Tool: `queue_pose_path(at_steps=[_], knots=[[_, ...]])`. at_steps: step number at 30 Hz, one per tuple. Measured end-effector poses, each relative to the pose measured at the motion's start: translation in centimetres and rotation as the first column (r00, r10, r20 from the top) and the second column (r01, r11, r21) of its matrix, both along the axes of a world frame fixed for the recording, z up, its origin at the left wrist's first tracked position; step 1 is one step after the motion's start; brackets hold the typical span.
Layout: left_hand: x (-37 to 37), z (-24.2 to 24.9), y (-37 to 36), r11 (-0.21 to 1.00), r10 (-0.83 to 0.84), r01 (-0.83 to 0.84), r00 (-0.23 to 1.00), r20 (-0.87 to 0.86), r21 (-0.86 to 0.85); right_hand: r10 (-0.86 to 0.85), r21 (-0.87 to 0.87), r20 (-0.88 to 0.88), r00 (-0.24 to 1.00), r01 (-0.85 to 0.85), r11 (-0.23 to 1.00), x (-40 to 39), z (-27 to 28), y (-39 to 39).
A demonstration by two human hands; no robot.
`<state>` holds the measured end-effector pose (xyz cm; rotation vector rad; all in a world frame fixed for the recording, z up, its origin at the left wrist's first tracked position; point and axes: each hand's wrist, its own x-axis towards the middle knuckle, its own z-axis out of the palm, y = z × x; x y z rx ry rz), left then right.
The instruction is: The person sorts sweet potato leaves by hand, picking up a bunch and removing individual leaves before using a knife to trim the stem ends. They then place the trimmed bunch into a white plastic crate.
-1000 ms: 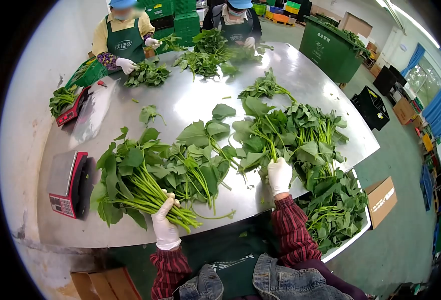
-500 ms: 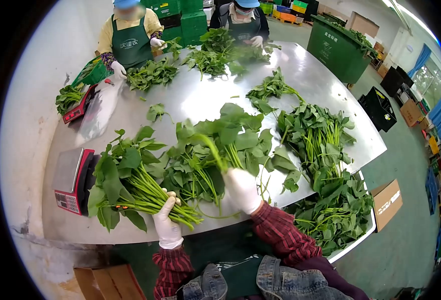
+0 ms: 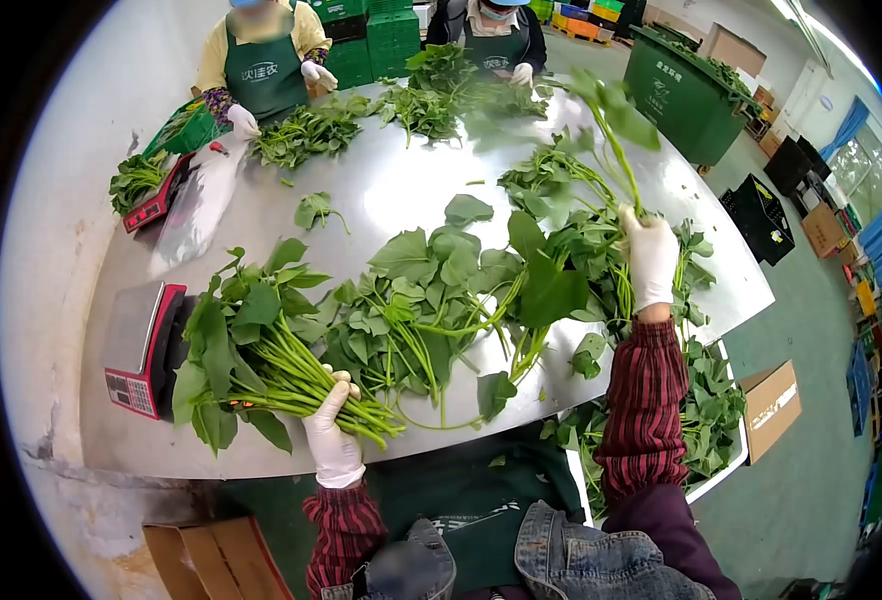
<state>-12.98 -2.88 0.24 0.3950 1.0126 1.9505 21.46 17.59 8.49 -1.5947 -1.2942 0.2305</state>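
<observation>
My left hand (image 3: 334, 438), in a white glove, is closed around the stem ends of a thick bunch of leafy greens (image 3: 296, 365) at the table's front left. The leaves of that bunch fan out to the left, beside a red digital scale (image 3: 139, 345). My gloved right hand (image 3: 651, 258) is raised over the right side of the table, its fingers closed on a leafy stem (image 3: 616, 150) that points up and is blurred at the top. Loose greens (image 3: 401, 310) lie between my hands. Another pile of greens (image 3: 601, 255) sits behind and beside my right hand.
A white crate (image 3: 736, 450) full of greens stands by the table's right front edge. Two co-workers in green aprons (image 3: 264, 75) handle greens across the metal table (image 3: 391, 200). A second scale (image 3: 156, 195) is at the far left. A green bin (image 3: 681, 95) stands beyond the right edge.
My right hand has moved from the middle pile up and to the right, lifting a leafy stem. My left hand keeps its bunch in nearly the same place.
</observation>
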Motion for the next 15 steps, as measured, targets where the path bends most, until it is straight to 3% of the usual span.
queue_pose_path(at_steps=[1,3,4,5,6,7,8,9,11,12,13,15], knots=[[0.0,0.0,0.0,1.000,0.002,-0.002,1.000,0.000,0.000,-0.190,-0.080,0.275,0.943,0.220,0.972,1.3,-2.0,1.2],[0.0,-0.1,0.1,1.000,0.002,-0.002,1.000,0.004,0.001,-0.014,-0.149,0.282,0.959,0.058,0.987,0.5,-5.3,-0.4],[0.0,-0.1,0.1,1.000,0.004,-0.004,1.000,0.004,-0.003,0.224,-0.188,0.867,0.445,-0.124,0.974,-1.3,-5.8,-2.1],[0.0,-0.1,0.2,1.000,0.002,-0.002,1.000,-0.005,-0.011,0.419,-0.307,0.467,0.779,-0.302,0.903,-3.2,-10.8,-2.1],[0.1,0.0,0.3,1.000,-0.002,0.002,1.000,-0.016,-0.018,0.736,-0.342,0.310,0.602,-0.652,0.677,-5.9,-12.5,-4.0],[0.2,0.0,0.3,1.000,-0.005,0.005,1.000,-0.019,-0.018,0.529,-0.420,-0.412,0.742,-0.670,0.613,-10.2,-9.9,-7.5],[0.3,0.1,0.3,1.000,-0.019,0.018,0.999,-0.046,-0.017,0.307,-0.366,-0.746,0.591,-0.749,0.552,-12.6,-11.4,-8.4],[0.4,0.2,0.3,0.999,-0.031,0.030,0.997,-0.074,-0.017,0.024,-0.275,-0.942,0.334,-0.812,0.515,-14.0,-13.3,-8.4],[0.6,1.0,0.0,0.999,-0.040,0.038,0.994,-0.104,-0.014,-0.004,-0.148,-0.980,0.199,-0.717,0.682,-15.5,-16.4,-7.2],[0.6,1.1,-0.2,0.999,-0.044,0.043,0.992,-0.114,-0.008,-0.042,-0.142,-0.987,0.154,-0.726,0.672,-15.6,-17.4,-5.8],[0.5,1.1,-0.4,0.999,-0.048,0.048,0.991,-0.125,-0.001,-0.006,-0.223,-0.952,0.307,-0.679,0.700,-15.8,-15.6,-5.5],[0.1,1.0,-0.6,0.999,-0.054,0.052,0.987,-0.152,-0.014,0.253,-0.174,-0.769,0.587,-0.573,0.801,-16.2,-12.3,-4.8]])
